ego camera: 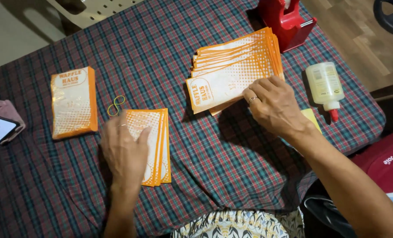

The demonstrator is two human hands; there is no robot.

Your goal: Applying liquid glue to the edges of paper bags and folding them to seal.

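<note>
The left hand [125, 152] lay flat, fingers spread, on a small stack [154, 145] of orange-and-white paper bags, pressing rather than gripping, likely to keep it squared. The right hand [273, 105] rested on a fanned pile [231, 72] of the same bags, fingertips curled at the lowest one's edge; whether it pinched it could not be told. The fan kept each edge reachable. A third stack [73, 102] lay well left, a rubber band [116, 105] beside it, a glue bottle [324, 86] and red tape dispenser [286, 22] near the fan, all on a plaid cloth [231, 167]
</note>
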